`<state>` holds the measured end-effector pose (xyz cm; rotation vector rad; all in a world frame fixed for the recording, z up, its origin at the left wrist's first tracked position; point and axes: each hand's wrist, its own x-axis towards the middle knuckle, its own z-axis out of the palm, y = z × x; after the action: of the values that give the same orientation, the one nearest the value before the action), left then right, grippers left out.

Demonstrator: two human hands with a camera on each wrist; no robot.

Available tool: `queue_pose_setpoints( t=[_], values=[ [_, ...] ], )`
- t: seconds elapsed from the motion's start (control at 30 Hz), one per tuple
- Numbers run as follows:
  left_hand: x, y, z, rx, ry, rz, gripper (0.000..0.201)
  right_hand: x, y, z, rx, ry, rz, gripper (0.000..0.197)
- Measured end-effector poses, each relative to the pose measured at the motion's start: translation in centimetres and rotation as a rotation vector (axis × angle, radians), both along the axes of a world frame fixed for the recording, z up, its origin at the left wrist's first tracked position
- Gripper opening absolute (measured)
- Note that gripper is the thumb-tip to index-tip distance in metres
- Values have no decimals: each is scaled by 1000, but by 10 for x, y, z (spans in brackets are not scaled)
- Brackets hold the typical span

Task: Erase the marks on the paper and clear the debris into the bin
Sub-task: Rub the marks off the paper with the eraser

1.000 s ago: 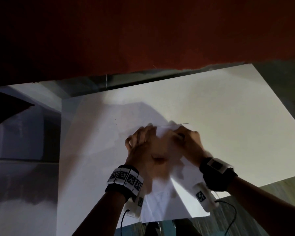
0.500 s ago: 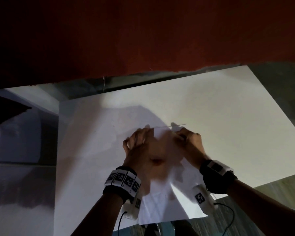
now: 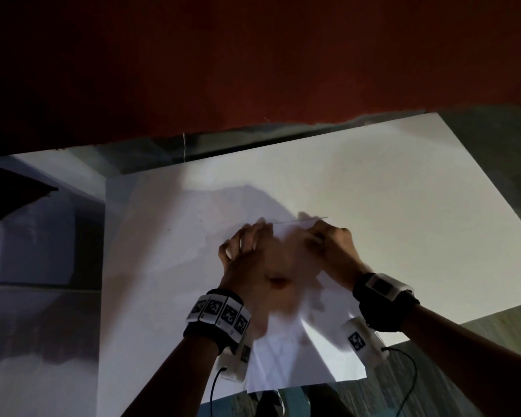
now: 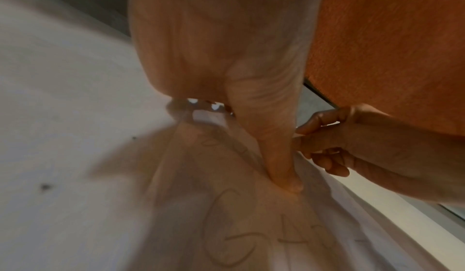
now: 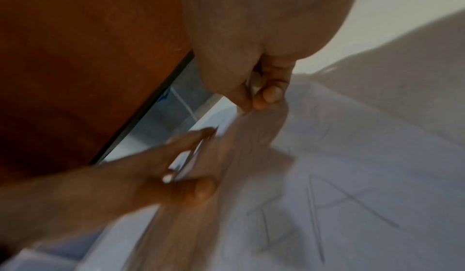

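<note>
Both hands, left hand (image 3: 253,260) & right hand (image 3: 331,248), pinch paper (image 3: 295,359) top edge; marks (image 4: 226,225) prob unerased; hard tug could tear/crease it.

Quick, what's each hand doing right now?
Left hand: pinching the far edge of the paper.
Right hand: pinching the same edge, lifting it.

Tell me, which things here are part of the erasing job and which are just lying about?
Part of the job: sheet of paper, pinched at its far edge by left hand and right hand; pencil marks on it; dark specks of debris beside it. No bin in view.
Just there: white board underneath; red wall; marker wristbands.
</note>
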<state>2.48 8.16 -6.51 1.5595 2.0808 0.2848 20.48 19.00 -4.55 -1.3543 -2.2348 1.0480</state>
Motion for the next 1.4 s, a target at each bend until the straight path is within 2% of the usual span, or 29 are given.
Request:
queue_pose_setpoints(
  t=[0.07, 0.17, 0.27, 0.37, 0.43, 0.47, 0.53, 0.6, 0.67, 0.77, 0.8, 0.9, 0.93, 1.03, 1.07, 1.13, 1.17, 1.2, 1.3, 1.33, 1.4],
  values=[
    [3, 5, 1, -4, 1, 10, 123, -3, -1, 2, 9, -90, 30, 1],
    [7, 6, -4, -41, 13, -31, 124, -7, 8, 5, -9, -169, 56, 12],
    [9, 4, -10, -63, 110, -35, 116, -13, 19, 7, 18, -154, 31, 13],
    [10, 4, -10, -63, 111, -39, 118, -16, 11, 3, 100, -128, 7, 12],
    [8, 6, -14, -74, 86, -30, 122, -18, -11, 0, 134, -147, 117, 11],
    [7, 6, -16, -80, 69, -25, 124, -18, -20, 1, 144, -122, 185, 17],
    [7, 8, -17, -82, 27, -23, 126, -13, -18, 1, 160, -108, 251, 19],
    [7, 7, -17, -83, 9, -21, 125, -7, -1, -1, 171, -141, 142, 8],
    [7, 6, -17, -80, 35, -24, 124, -8, -3, -2, 142, -122, 62, 8],
    [8, 7, -18, -81, 56, -18, 125, -17, -30, 0, 98, -52, 238, 27],
    [8, 7, -17, -77, 56, -16, 124, -15, -27, 0, 92, -65, 244, 25],
    [10, 6, -14, -77, 74, -17, 122, -5, -4, 1, 99, -56, 36, 5],
    [9, 5, -12, -75, 76, -17, 122, -5, -6, 0, 79, -46, 32, 6],
    [9, 6, -12, -68, 65, -13, 122, -10, -31, 1, 85, -24, 242, 26],
    [10, 7, -11, -69, 64, -14, 122, -7, -26, -1, 81, -33, 240, 23],
    [11, 7, -10, -81, 50, -11, 121, 3, -5, -3, 74, -42, 85, 6],
    [11, 6, -9, -88, 47, -8, 120, 4, -2, -2, 64, -33, 13, 7],
    [11, 6, -9, -90, 61, -7, 121, 3, -5, -4, 40, -9, 3, 8],
    [10, 7, -11, -75, 88, 0, 122, -8, -32, -2, 106, -30, 232, 17],
    [10, 8, -12, -76, 73, 1, 123, -5, -28, -5, 106, -38, 237, 16],
    [11, 8, -13, -94, 53, -4, 123, 2, -9, -7, 91, -43, 94, 8]
  ],
)
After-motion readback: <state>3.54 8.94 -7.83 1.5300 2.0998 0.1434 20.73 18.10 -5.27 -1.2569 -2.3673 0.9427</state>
